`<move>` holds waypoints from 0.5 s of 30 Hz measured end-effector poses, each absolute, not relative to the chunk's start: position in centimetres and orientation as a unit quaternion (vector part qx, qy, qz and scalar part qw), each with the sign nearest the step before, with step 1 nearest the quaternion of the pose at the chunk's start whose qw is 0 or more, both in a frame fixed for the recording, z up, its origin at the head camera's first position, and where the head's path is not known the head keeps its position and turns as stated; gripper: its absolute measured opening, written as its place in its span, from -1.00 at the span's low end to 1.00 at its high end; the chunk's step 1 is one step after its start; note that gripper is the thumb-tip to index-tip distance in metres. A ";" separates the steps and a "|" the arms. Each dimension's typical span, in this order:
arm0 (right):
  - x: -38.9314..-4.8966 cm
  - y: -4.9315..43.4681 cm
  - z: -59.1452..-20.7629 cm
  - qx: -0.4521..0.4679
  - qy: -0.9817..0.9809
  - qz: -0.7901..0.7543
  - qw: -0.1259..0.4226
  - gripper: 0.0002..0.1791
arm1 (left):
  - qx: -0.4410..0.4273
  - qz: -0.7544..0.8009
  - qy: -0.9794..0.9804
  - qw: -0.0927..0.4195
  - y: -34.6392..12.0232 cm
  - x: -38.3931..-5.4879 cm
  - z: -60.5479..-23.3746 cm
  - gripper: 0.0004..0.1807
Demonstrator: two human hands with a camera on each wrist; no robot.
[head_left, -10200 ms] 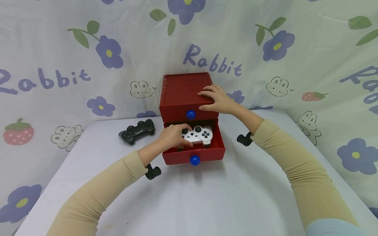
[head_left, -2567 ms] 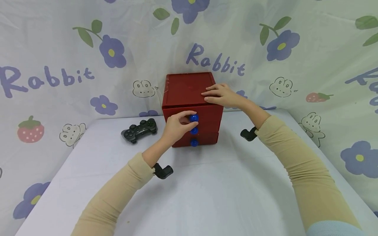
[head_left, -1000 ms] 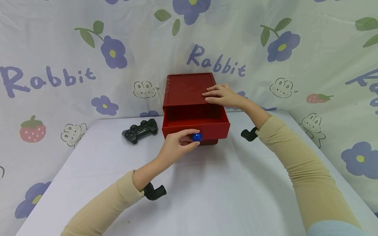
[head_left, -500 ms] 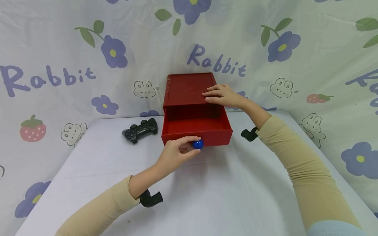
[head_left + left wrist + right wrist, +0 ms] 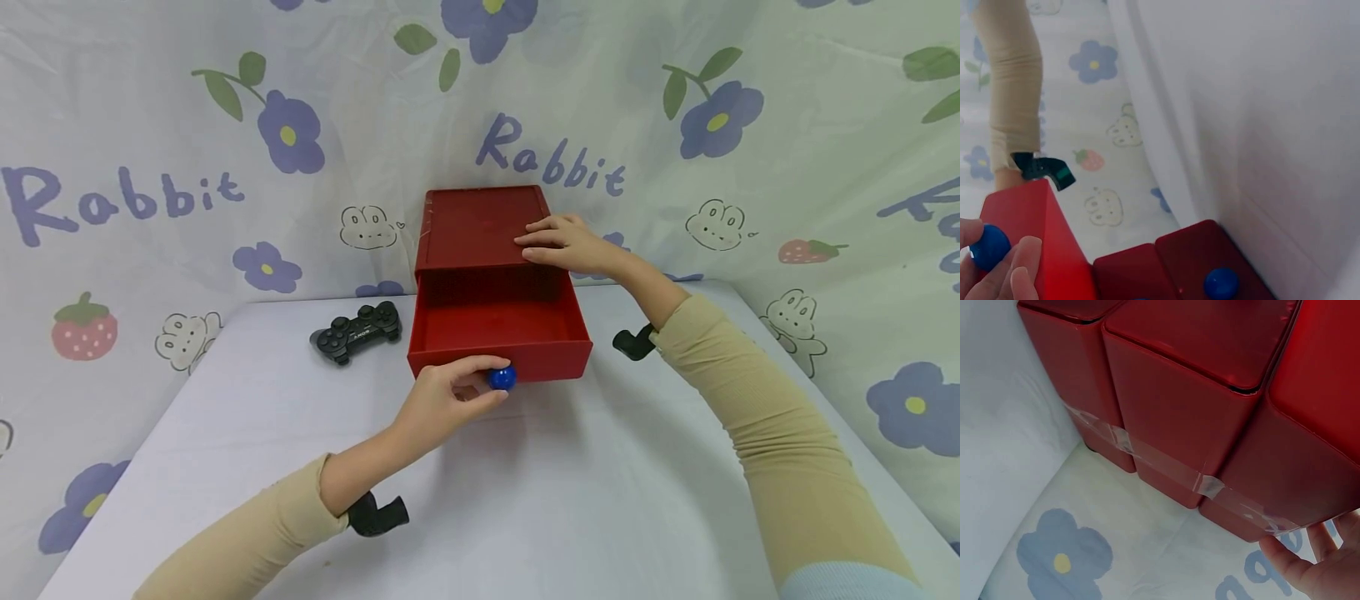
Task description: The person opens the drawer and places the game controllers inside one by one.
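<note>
A red drawer cabinet (image 5: 483,225) stands against the back cloth, its top drawer (image 5: 498,323) pulled well out with nothing seen inside. My left hand (image 5: 438,404) pinches that drawer's round blue knob (image 5: 502,378) between thumb and fingers. In the left wrist view the pinched knob (image 5: 989,247) shows close up, and a lower blue knob (image 5: 1221,284) sits on a closed drawer front. My right hand (image 5: 566,242) rests on the cabinet's top at the right edge, fingers extended. The right wrist view shows its fingers at the taped red side (image 5: 1179,412).
A black game controller (image 5: 357,332) lies on the white-covered table (image 5: 570,500), left of the cabinet. Behind stands a patterned cloth (image 5: 360,133) with flowers and rabbits. A black mount is strapped at each wrist.
Earlier a lower drawer stood open with a white game controller under my left hand; it was then closed. Since then my left hand has drawn the top drawer out toward me. The right hand stayed put.
</note>
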State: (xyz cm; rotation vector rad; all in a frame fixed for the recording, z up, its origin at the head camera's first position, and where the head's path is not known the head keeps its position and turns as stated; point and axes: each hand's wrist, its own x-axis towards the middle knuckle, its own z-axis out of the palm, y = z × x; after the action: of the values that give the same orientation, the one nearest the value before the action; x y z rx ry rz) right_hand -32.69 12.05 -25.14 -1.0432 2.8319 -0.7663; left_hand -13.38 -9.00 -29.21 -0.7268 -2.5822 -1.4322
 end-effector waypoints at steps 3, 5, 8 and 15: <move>-32.7 12.0 -25.2 -0.335 0.909 -0.248 0.013 -0.50 | -0.243 -0.471 -0.846 0.051 -9.0 -13.3 -29.3 -0.68; -32.7 12.0 -25.2 -0.334 0.909 -0.248 0.012 -0.50 | -0.249 -0.473 -0.843 0.052 -9.1 -13.4 -29.5 -0.67; -32.7 12.1 -25.2 -0.333 0.910 -0.248 0.013 -0.50 | -0.254 -0.467 -0.846 0.045 -9.4 -13.9 -30.2 -0.66; -32.8 12.1 -25.2 -0.334 0.910 -0.247 0.011 -0.50 | -0.270 -0.423 -0.863 0.062 -10.8 -14.4 -30.3 -0.61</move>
State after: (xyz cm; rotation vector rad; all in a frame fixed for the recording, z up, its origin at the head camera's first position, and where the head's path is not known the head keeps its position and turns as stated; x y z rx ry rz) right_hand -32.76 12.06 -25.20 -1.0425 2.8380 -0.7705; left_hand -14.41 -10.75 -30.28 -0.8167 -2.6075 -1.2781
